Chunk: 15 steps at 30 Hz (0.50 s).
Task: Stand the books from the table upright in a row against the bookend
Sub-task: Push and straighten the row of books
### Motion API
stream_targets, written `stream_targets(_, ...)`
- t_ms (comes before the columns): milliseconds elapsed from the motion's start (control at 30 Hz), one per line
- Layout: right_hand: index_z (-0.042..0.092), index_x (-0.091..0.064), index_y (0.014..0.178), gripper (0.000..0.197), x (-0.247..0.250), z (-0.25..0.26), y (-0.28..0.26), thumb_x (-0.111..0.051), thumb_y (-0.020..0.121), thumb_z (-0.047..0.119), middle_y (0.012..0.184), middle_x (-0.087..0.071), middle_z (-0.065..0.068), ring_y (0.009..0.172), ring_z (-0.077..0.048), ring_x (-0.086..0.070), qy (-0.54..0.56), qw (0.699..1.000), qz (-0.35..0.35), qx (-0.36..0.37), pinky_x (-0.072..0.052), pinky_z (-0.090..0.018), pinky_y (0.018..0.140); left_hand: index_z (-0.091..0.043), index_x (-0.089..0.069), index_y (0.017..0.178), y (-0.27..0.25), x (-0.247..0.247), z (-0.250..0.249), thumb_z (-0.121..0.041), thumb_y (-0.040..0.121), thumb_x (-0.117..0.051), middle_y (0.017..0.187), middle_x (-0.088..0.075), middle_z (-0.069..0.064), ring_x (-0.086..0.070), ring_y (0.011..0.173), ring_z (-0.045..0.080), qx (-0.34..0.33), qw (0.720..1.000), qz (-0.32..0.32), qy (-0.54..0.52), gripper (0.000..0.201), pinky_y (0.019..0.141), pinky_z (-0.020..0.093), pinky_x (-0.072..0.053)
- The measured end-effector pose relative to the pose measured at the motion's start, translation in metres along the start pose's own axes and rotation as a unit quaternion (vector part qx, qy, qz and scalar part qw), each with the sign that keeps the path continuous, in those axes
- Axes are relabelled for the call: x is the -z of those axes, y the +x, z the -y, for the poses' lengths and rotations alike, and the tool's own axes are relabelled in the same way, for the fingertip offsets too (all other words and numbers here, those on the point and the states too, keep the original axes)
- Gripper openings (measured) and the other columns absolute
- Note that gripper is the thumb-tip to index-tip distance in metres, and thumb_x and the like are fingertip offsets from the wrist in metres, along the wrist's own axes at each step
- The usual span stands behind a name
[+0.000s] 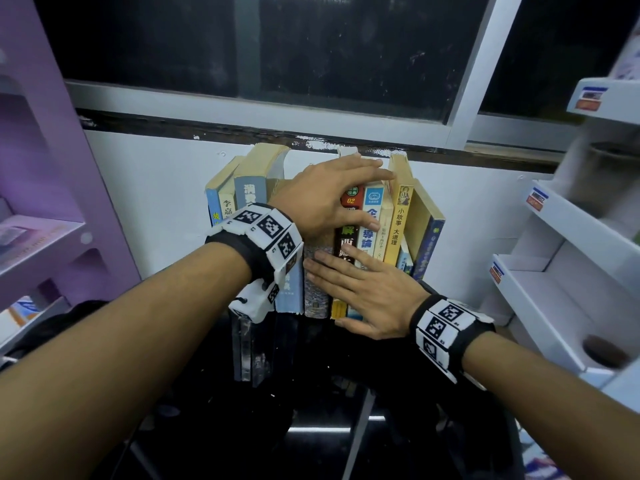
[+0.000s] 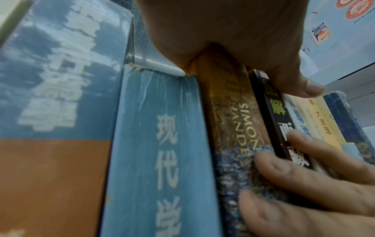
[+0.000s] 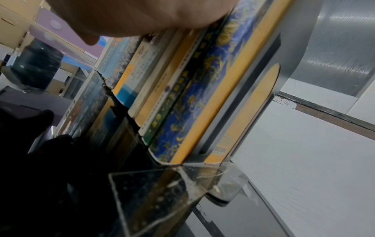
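Several books (image 1: 398,223) stand upright in a row on the glossy black table (image 1: 311,393), spines facing me. My left hand (image 1: 332,192) lies over the tops of the middle books, fingers stretched out and thumb on a spine. In the left wrist view its palm (image 2: 233,32) sits on the brown book (image 2: 233,112). My right hand (image 1: 367,292) presses flat, fingers spread, on the lower spines around the black-spined book (image 1: 343,244). At the right end the dark blue book (image 3: 182,102) leans against the clear bookend (image 3: 263,112), whose base (image 3: 154,192) lies on the table.
A white wall (image 1: 156,202) and a window (image 1: 311,46) stand right behind the row. There is a purple shelf unit (image 1: 41,168) at the left and a white cardboard shelf unit (image 1: 571,254) at the right. The table's front is dark and reflective.
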State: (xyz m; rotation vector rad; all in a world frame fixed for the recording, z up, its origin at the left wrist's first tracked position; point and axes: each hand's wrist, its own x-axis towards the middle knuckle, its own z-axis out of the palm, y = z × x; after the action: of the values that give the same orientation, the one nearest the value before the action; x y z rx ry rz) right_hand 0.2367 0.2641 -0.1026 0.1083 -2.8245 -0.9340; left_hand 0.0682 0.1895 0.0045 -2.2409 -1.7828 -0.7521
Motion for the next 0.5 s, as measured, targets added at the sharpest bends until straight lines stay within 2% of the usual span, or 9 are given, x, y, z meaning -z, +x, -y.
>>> stream_targets(133, 0.01, -0.014, 0.155, 0.073, 0.006, 0.008, -0.005, -0.031, 0.098, 0.052, 0.163, -0.006, -0.008, 0.151, -0.023, 0.001, 0.01, 1.0, 0.0, 0.005, 0.0, -0.049, 0.121, -0.037, -0.037, 0.144, -0.001, 0.008, -0.009, -0.058, 0.079, -0.064, 0.151, -0.037, -0.006, -0.032, 0.139, 0.015, 0.009, 1.0, 0.026, 0.003, 0.074, 0.11, 0.036, -0.031)
stream_targets(300, 0.011, -0.013, 0.155, 0.072, 0.011, 0.01, -0.025, -0.033, 0.099, 0.05, 0.163, -0.005, -0.008, 0.151, -0.023, 0.002, 0.023, 1.0, 0.007, 0.011, -0.002, -0.051, 0.121, -0.034, -0.03, 0.148, 0.003, 0.018, -0.015, -0.058, 0.085, -0.057, 0.154, -0.034, -0.004, -0.031, 0.14, 0.017, 0.021, 0.998, 0.045, 0.031, 0.073, 0.113, 0.04, -0.028)
stream_targets(500, 0.011, -0.012, 0.156, 0.072, 0.011, 0.003, -0.046, -0.032, 0.099, 0.051, 0.163, -0.004, -0.008, 0.151, -0.024, 0.002, 0.024, 0.999, 0.023, 0.009, -0.001, -0.05, 0.121, -0.033, -0.028, 0.149, 0.021, 0.018, -0.038, -0.06, 0.087, -0.052, 0.153, -0.034, -0.005, -0.028, 0.142, 0.016, -0.024, 0.998, 0.033, 0.05, 0.072, 0.114, 0.036, -0.022)
